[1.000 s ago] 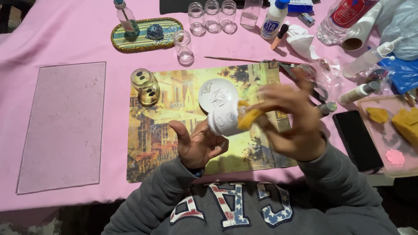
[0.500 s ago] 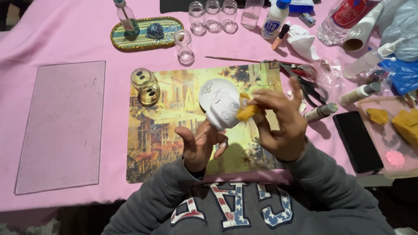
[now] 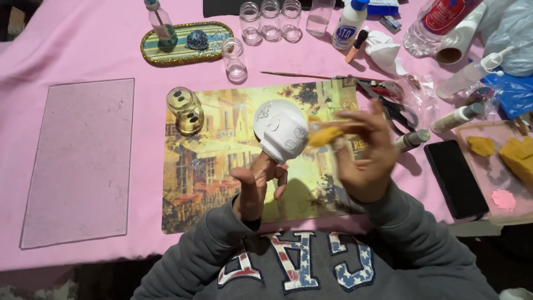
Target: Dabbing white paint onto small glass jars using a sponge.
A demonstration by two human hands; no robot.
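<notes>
White jar: a small white-painted jar (image 3: 280, 130) with pale round decorations is held up above the printed placemat (image 3: 222, 166), its mouth turned down toward the left hand, its base facing up and away.
Left hand: the left hand (image 3: 256, 186) is seen under the jar, with fingers pushed up into its opening; the jar is carried on those fingers, the thumb and the other fingers spread loosely below. This grip is taken from inside, not wrapped around the outside.
Yellow sponge: a yellow sponge piece (image 3: 326, 133) is pressed against the right side of the jar, touching it.
Right hand: the right hand (image 3: 363, 155) is blurred; its grip is closed on the sponge, pinched between thumb and fingertips, just to the right of the jar.
Placemat: it is laid on the pink cloth of the bench (image 3: 83, 50), directly beneath both hands.
Amber jar: a small amber glass jar (image 3: 185, 111) is stood on the placemat's upper left corner, well apart from the hands.
Scissors: scissors (image 3: 391, 103) are lain beyond the right hand.
Phone: a dark phone (image 3: 456, 178) is laid to the right, beside a tray with more yellow sponge chunks (image 3: 519, 155).
Glass jars: empty clear jars (image 3: 270, 19) are lined up at the far edge.
</notes>
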